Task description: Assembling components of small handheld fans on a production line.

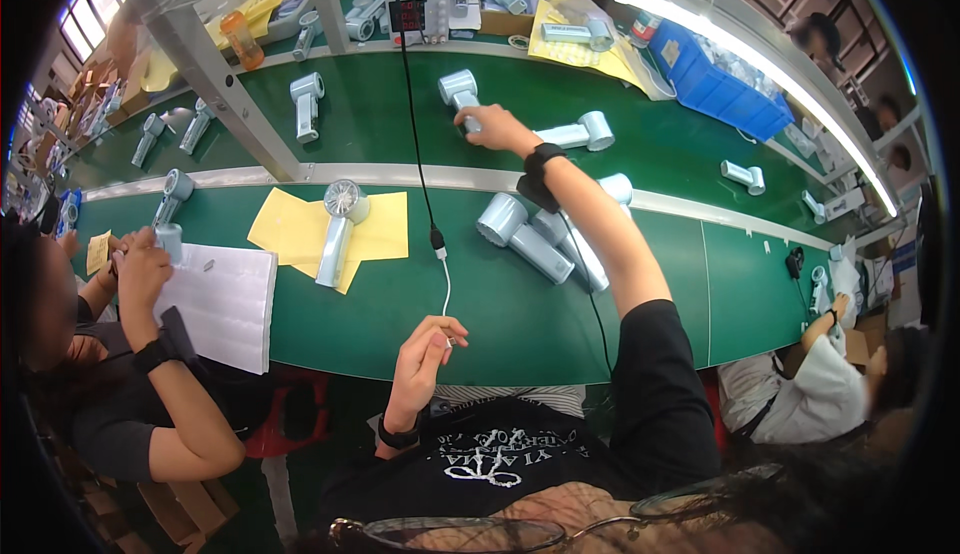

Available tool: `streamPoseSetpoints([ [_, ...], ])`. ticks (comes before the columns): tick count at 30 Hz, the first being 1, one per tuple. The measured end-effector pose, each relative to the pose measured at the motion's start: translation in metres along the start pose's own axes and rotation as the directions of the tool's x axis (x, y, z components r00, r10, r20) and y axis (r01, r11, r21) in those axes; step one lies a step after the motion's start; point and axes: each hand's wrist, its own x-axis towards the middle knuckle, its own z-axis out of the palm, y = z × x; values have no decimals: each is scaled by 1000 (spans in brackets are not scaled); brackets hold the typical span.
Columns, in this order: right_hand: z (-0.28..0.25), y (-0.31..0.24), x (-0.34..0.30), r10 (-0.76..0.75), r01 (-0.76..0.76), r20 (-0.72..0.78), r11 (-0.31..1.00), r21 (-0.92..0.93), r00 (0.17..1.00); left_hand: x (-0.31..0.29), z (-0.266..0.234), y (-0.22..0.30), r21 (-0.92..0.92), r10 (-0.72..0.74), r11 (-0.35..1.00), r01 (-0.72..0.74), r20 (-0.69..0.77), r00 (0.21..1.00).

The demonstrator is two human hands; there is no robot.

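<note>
My left hand point(422, 366) is above the near table edge, fingers closed on the small plug of a white charging cable point(444, 284). That cable runs up to a black cord hanging from overhead. Across the bench, my right hand point(497, 131) reaches over the green belt and grips the handle of a pale blue handheld fan point(457, 84). Another fan point(592, 132) lies on the belt just right of that hand. Several fans point(527, 242) are grouped on the table, partly hidden by my right forearm. One fan point(340, 219) rests on yellow paper point(388, 224) to the left.
A metal post point(215, 84) stands at the left, and a light tube point(760, 84) slants across the right. A blue bin point(715, 84) sits behind the belt. A co-worker's hand point(145, 269) holds a fan beside a white pad point(235, 304). Another person works far right.
</note>
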Motion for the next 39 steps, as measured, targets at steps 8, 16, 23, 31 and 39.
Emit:
streamPoseSetpoints([
  [8,-69,-80,-130,247,-1,-5,25,1000,969,-10,1,2,-11,9,1000,-9,36,999],
  [16,7,-96,-254,-102,187,-297,-577,795,950,-8,20,-1,-22,53,998,-51,83,995],
  [23,12,-171,-292,544,333,-46,-442,833,838,-11,30,-1,20,-18,1000,16,116,993],
  [31,19,-181,-307,465,456,-300,-269,848,833,-8,36,-3,66,-3,998,-6,135,991],
  [39,47,-170,-303,492,476,-313,-248,844,812,-6,57,8,11,-19,1000,17,193,981],
])
